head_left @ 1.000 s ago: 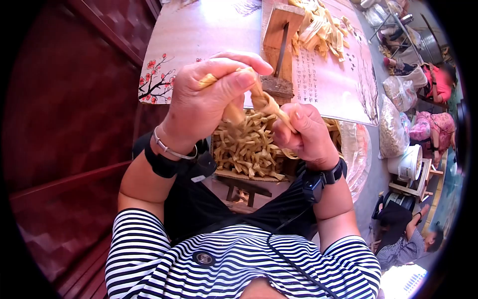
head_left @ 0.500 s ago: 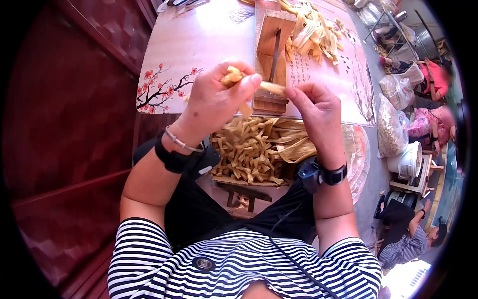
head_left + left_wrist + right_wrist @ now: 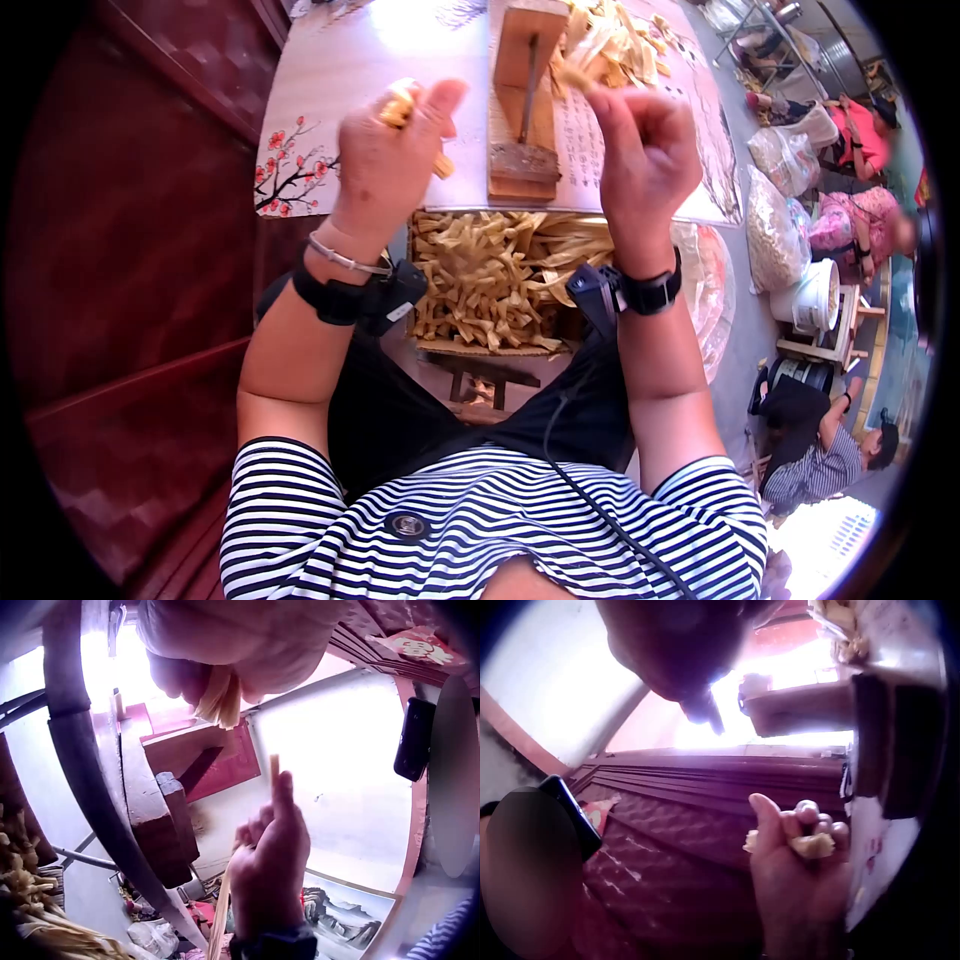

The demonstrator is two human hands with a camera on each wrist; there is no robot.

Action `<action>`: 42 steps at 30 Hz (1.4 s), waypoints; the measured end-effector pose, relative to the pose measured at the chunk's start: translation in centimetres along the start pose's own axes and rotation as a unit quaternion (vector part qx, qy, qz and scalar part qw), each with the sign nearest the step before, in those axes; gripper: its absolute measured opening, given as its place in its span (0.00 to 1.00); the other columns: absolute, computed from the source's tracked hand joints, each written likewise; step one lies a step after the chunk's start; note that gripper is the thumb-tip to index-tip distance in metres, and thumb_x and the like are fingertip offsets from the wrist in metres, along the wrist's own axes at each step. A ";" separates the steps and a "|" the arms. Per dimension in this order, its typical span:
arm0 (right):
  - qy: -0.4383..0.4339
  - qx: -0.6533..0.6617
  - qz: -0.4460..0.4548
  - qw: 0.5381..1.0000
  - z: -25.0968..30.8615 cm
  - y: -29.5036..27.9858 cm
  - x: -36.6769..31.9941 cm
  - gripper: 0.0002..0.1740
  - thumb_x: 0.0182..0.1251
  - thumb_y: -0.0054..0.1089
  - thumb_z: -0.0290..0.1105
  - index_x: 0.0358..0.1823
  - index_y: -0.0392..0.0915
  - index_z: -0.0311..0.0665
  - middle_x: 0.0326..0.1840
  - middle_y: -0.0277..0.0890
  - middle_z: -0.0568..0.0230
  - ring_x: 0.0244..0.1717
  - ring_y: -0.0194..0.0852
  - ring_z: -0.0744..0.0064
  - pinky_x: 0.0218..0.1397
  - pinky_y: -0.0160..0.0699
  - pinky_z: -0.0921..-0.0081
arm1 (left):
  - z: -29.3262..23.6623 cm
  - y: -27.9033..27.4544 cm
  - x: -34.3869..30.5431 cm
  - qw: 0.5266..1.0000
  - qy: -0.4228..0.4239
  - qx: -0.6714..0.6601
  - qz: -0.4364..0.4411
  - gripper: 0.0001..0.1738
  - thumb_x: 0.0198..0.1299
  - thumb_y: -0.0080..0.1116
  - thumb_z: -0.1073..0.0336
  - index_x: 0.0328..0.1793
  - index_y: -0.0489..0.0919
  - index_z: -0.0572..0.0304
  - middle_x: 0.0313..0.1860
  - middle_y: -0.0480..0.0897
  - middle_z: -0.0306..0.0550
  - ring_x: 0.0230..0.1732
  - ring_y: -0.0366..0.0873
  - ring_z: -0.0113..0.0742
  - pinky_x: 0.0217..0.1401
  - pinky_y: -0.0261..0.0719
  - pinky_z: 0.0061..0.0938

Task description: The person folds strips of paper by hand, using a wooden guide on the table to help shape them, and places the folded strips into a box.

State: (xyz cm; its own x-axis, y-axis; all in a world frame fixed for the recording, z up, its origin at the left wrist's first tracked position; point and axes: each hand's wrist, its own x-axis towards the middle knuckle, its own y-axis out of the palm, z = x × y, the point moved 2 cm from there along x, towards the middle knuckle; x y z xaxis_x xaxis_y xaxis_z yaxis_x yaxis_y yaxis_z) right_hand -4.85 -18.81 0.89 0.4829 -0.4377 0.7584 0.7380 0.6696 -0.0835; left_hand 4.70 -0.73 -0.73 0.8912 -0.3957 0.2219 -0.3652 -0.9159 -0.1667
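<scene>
Dark red, ridged panels (image 3: 150, 230) fill the person's left side of the room. Beside them is a pale table (image 3: 330, 90) printed with a red-flowered branch (image 3: 290, 165) and columns of writing. Grey floor lies to the person's right, with seated people (image 3: 868, 135), a clear bag (image 3: 778, 230) of pale pieces and a white bucket (image 3: 815, 298). Below the table's near edge, a cardboard box (image 3: 480, 347) holds many short yellow pieces (image 3: 480, 270), with longer strips beside them. On the table stands a wooden stand (image 3: 522, 175) with a thin rod (image 3: 529, 90), near a heap of yellow strips (image 3: 610, 45).

Only the left wrist view shows a mountain picture (image 3: 349, 919); both wrist views show a dark phone-like object (image 3: 416, 739), which the head view does not.

The left hand (image 3: 385, 160) is raised over the table to one side of the stand, its fingers curled round a folded yellow piece (image 3: 810, 845); the right wrist view shows this from the palm side. The right hand (image 3: 650, 160), on the stand's other side, pinches a thin strip (image 3: 220, 915) between thumb and fingers. The left wrist view shows the strip hanging past the palm; in the head view its tip is blurred.
</scene>
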 end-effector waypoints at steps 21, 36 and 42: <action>-0.037 -0.047 0.253 0.966 3.8 2.1 -3.5 0.09 0.53 0.70 0.30 0.29 0.76 0.41 0.21 0.73 0.63 0.21 0.75 0.64 0.23 0.70 0.73 | -1.5 -0.9 -2.4 0.972 -0.026 -0.073 0.222 0.10 0.67 0.52 0.67 0.43 0.83 0.65 0.29 0.84 0.43 0.27 0.77 0.21 0.30 0.75 0.16; 0.303 0.004 0.301 0.904 2.4 -0.3 -3.3 0.11 0.68 0.58 0.31 0.29 0.80 0.32 0.19 0.76 0.68 0.18 0.69 0.81 0.21 0.68 0.82 | -2.6 2.3 -3.8 0.912 0.308 0.034 0.270 0.17 0.54 0.65 0.64 0.52 0.84 0.53 0.33 0.83 0.42 0.26 0.76 0.33 0.28 0.71 0.23; 0.636 0.401 0.305 0.584 2.3 0.1 -5.3 0.06 0.67 0.57 0.30 0.36 0.79 0.34 0.23 0.73 0.71 0.20 0.66 0.87 0.21 0.63 0.91 | -2.4 1.5 -3.4 0.848 0.463 0.182 0.181 0.17 0.41 0.68 0.63 0.42 0.86 0.52 0.22 0.67 0.38 0.21 0.71 0.33 0.22 0.70 0.26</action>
State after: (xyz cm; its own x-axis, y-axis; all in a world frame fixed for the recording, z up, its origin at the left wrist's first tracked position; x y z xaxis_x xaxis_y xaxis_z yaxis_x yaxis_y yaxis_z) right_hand -8.42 -15.05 -1.63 0.8770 0.2792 -0.3910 0.0339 0.7759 0.6300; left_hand 0.47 -0.96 0.60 0.0824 -0.6840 0.7248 -0.3120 -0.7085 -0.6330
